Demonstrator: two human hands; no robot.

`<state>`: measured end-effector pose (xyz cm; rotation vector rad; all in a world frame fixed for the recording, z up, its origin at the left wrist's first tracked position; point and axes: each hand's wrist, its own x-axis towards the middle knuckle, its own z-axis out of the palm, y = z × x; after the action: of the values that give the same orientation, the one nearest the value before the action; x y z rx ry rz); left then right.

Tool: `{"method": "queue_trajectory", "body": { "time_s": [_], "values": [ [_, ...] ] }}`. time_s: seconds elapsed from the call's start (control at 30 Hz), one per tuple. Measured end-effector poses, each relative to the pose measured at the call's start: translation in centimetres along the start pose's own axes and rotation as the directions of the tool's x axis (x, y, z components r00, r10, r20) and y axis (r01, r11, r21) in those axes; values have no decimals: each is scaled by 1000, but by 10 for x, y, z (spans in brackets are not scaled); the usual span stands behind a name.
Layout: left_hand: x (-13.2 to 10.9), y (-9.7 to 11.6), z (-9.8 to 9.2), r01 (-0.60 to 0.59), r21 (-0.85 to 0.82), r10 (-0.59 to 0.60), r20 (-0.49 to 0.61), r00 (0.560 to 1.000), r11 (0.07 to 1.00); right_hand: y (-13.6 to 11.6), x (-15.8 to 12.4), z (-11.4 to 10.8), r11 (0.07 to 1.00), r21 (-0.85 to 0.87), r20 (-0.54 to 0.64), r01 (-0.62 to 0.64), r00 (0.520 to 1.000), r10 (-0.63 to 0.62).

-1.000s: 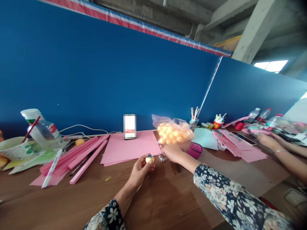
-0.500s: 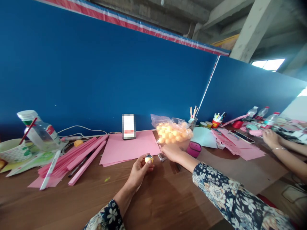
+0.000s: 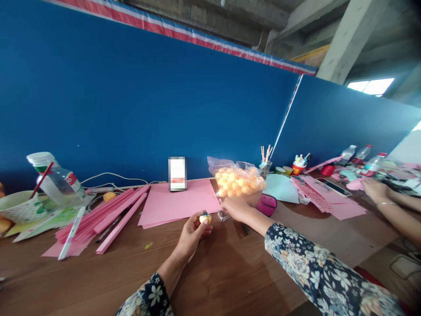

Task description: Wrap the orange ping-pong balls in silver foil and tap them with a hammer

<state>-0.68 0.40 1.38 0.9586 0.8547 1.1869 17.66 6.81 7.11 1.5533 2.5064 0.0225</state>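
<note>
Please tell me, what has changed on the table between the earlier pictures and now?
Only the co-worker's hand at the far right drew back a little, away from the phone. Nothing was taken hold of or let go. The left hand holds the painted ball as before, and the right hand stays beside the bag of orange balls.

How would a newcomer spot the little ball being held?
On the brown table, look just before the pink paper sheets. The left hand pinches one yellow ball; unlike the plain ones in the bag, it has dark markings.
</note>
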Motion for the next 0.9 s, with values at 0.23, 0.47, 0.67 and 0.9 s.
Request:
{"method": "queue_trajectory", "body": {
  "time_s": [0.23,0.47,0.67,0.9],
  "values": [
    [0,0,-1,-2,2,2,-2,1000,1000,1,-1,2,1000,4,-6,-9,1000,9],
    [1,-2,-1,5,-2,-5,6,1000,1000,0,-6,-2,1000,2,-55,-6,998,6],
    [3,-4,-2,9,5,-9,7,1000,1000,3,-7,-2,999,32,-96,3,995,0],
    [1,-2,-1,2,-15,-2,5,1000,1000,8,-5,5,990,139,-168,34,986,-10]
  ]
}}
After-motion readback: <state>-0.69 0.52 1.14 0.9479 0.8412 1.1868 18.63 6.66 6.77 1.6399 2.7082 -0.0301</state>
